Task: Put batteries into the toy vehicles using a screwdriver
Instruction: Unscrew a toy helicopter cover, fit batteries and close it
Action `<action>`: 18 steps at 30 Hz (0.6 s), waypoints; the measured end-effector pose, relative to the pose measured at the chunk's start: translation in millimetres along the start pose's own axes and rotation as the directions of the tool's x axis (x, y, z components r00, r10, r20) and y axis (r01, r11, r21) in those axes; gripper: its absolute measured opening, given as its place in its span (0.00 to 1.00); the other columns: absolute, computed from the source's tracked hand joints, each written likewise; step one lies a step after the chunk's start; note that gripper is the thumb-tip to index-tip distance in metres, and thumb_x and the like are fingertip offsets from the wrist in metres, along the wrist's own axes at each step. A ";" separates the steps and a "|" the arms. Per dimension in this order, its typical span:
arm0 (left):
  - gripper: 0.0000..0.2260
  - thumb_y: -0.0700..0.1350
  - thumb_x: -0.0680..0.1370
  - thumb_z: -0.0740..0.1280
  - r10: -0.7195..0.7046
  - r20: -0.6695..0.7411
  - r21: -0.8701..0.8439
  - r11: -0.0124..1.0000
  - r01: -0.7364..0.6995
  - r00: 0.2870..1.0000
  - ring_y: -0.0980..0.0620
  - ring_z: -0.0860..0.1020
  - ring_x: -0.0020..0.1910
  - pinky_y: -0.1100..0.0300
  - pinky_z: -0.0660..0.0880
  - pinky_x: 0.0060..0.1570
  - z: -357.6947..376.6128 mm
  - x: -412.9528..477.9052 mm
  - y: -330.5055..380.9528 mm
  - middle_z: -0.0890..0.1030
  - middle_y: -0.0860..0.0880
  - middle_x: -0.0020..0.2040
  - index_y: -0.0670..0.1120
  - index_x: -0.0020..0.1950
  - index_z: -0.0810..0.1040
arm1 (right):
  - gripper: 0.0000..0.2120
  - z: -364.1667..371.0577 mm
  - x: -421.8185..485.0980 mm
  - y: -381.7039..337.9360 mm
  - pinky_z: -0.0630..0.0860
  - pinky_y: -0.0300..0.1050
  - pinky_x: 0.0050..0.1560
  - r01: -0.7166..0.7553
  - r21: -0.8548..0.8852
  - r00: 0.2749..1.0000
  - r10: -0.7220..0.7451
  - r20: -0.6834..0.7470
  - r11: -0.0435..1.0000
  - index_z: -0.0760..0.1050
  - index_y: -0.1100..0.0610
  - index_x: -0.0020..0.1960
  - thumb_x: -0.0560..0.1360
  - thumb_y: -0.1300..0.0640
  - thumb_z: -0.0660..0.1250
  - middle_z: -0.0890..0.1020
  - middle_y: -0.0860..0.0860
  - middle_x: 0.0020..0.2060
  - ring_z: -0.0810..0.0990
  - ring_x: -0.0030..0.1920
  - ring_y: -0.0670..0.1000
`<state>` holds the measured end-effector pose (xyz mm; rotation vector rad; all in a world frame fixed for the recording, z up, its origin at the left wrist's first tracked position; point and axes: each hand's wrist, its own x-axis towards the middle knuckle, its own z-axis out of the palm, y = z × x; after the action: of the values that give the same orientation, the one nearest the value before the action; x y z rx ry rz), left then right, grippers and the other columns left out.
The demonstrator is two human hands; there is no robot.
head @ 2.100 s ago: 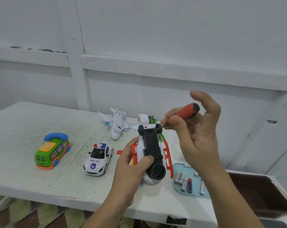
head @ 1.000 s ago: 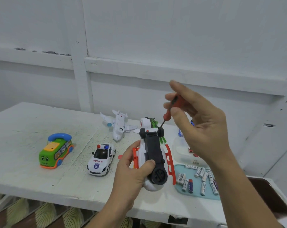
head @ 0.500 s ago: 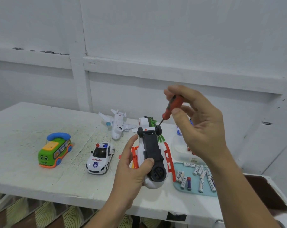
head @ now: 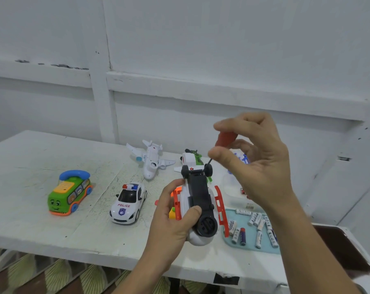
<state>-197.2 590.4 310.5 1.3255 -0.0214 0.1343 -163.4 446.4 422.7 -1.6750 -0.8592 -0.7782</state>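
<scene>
My left hand (head: 173,217) grips a white toy helicopter (head: 197,200) turned belly up, its black underside and red skids facing me, held above the white table (head: 31,219). My right hand (head: 256,164) pinches a small screwdriver (head: 223,141) with a red handle; its thin shaft points down to the far end of the black underside, between two small wheels. Several batteries (head: 258,230) lie on a light blue tray (head: 249,245) under my right forearm.
On the table stand a white police car (head: 127,203), a green and orange bus toy with a blue phone handset (head: 69,193), and a white toy plane (head: 151,161). A clear container (head: 235,187) sits behind the tray. A dark box (head: 341,249) lies at the right.
The screwdriver went from lying nearly flat in my right hand to standing steeply, tip at the helicopter's far end. My fingers shifted on the handle. My left hand kept its hold on the helicopter.
</scene>
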 end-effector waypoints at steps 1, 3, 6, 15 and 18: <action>0.23 0.37 0.76 0.70 -0.002 -0.002 -0.002 1.000 0.002 1.000 0.50 0.85 0.46 0.59 0.80 0.36 0.0 0.1 -0.3 0.84 0.56 0.48 0.66 0.58 0.74 | 0.16 -0.8 0.5 1.4 0.80 0.50 0.48 -0.007 -0.002 1.000 0.007 -0.011 1.000 0.79 0.50 0.56 0.71 0.61 0.75 0.75 0.53 0.48 0.81 0.46 0.54; 0.23 0.37 0.76 0.70 -0.007 -0.004 -0.002 1.000 0.007 1.000 0.50 0.85 0.46 0.59 0.80 0.37 0.3 0.8 -1.1 0.84 0.57 0.48 0.65 0.59 0.74 | 0.18 -2.3 0.5 4.3 0.80 0.54 0.48 -0.005 -0.002 1.000 0.005 -0.013 1.000 0.79 0.51 0.58 0.72 0.66 0.73 0.77 0.54 0.45 0.82 0.45 0.58; 0.23 0.36 0.76 0.70 -0.006 -0.005 0.001 1.000 0.006 1.000 0.52 0.85 0.46 0.58 0.81 0.38 1.3 2.2 -1.8 0.84 0.58 0.48 0.64 0.59 0.74 | 0.23 -3.8 -0.5 5.4 0.80 0.51 0.52 -0.003 0.019 1.000 0.003 0.013 1.000 0.74 0.54 0.66 0.74 0.71 0.66 0.81 0.56 0.49 0.83 0.46 0.57; 0.23 0.37 0.75 0.71 0.020 0.003 0.022 1.000 -0.020 1.000 0.50 0.85 0.48 0.54 0.82 0.42 4.7 7.4 -5.8 0.84 0.53 0.51 0.66 0.58 0.76 | 0.19 -9.0 2.2 10.0 0.80 0.53 0.49 -0.004 -0.025 1.000 0.004 -0.010 1.000 0.78 0.49 0.59 0.72 0.65 0.73 0.77 0.53 0.48 0.81 0.47 0.58; 0.23 0.38 0.75 0.71 0.016 0.005 0.023 1.000 -0.016 1.000 0.50 0.85 0.48 0.53 0.82 0.42 5.2 8.2 -7.1 0.84 0.51 0.51 0.66 0.58 0.76 | 0.22 -10.6 -0.2 10.9 0.80 0.52 0.53 -0.032 0.018 0.999 0.032 0.001 0.999 0.76 0.55 0.65 0.74 0.70 0.65 0.81 0.54 0.51 0.83 0.50 0.56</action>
<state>-188.0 584.4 305.7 1.3490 -0.0341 0.1455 -155.1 433.9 419.7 -1.6696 -0.8361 -0.7461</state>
